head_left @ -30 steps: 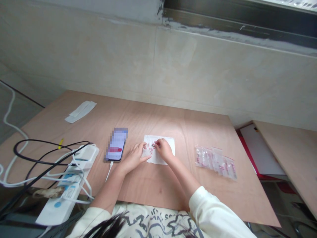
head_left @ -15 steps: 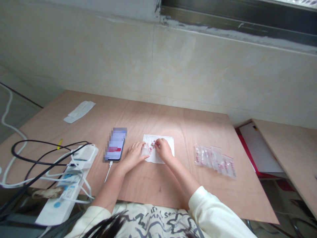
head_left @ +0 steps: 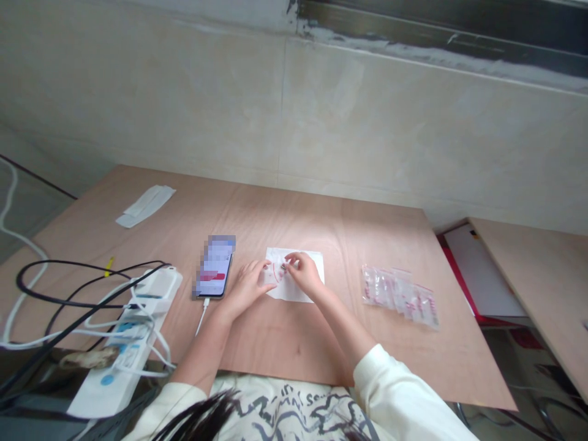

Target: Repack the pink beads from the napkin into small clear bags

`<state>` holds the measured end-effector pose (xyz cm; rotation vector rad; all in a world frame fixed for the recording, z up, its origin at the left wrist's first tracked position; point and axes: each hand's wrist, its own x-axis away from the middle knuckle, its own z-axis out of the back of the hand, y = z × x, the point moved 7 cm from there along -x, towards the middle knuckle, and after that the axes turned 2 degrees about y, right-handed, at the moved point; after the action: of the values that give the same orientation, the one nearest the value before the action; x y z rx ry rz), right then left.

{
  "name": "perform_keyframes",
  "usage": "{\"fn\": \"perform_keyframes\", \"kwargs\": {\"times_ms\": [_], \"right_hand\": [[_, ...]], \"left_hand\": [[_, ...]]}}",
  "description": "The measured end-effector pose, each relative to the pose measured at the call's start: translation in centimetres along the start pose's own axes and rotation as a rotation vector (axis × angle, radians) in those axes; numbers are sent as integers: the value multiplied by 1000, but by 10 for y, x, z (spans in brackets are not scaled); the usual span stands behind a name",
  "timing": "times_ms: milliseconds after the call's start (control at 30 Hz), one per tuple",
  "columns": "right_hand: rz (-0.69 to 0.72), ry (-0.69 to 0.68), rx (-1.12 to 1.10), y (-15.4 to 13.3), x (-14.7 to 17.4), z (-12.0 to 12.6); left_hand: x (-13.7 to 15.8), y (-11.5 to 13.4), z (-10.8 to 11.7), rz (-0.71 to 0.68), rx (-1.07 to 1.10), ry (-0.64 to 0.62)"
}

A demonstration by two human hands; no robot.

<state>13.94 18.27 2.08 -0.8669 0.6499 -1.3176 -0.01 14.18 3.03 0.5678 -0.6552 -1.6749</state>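
My left hand (head_left: pixel 250 283) lies at the left edge of a white paper sheet (head_left: pixel 303 293). Its thumb and forefinger grip the sides of a small clear zip bag (head_left: pixel 274 275) with a red seal line, whose mouth bows toward the right. Over the sheet, my right hand (head_left: pixel 305 274) has its thumb and fingertips pinched at the bag's mouth, by a tiny dark piece. Whatever sits in that pinch is too small to name. Several small pink pieces (head_left: pixel 282 274) lie beside these fingertips, partly hidden by the hand.
Several filled clear zip bags (head_left: pixel 399 297) overlap on the table's right. A phone (head_left: pixel 215 267) with a charging cable lies left of my left hand. A power strip (head_left: pixel 133 343) with tangled cords stands at the left edge. A folded white mask-like item (head_left: pixel 146 206) lies at the back left.
My right hand has shifted slightly right, and its fingers have lifted and curled. The bag's red seal line has gone from straight to bowed. My left hand has barely moved.
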Motion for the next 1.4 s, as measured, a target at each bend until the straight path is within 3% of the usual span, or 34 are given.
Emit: {"fn": "perform_keyframes", "kwargs": {"times_ms": [300, 433, 600, 733, 867, 1133, 1267, 1400], "right_hand": [[54, 17, 227, 6, -12, -5], [-6, 24, 37, -1, -4, 0], [-40, -121, -291, -11, 9, -11], [-46, 69, -24, 1, 13, -1], [-21, 80, 204, 11, 16, -6], [18, 91, 140, -1, 18, -3], [83, -1, 12, -14, 16, -7], [16, 67, 140, -2, 10, -6]], "left_hand": [[1, -1, 1, 29, -26, -5], [-1, 0, -1, 26, -38, -4], [-4, 2, -2, 33, -25, -4], [-1, 0, 0, 33, -14, 4], [4, -1, 1, 40, -12, -4], [1, 0, -1, 52, -89, -25], [-1, -1, -5, 56, -87, -43], [-2, -5, -4, 41, -82, -21]]}}
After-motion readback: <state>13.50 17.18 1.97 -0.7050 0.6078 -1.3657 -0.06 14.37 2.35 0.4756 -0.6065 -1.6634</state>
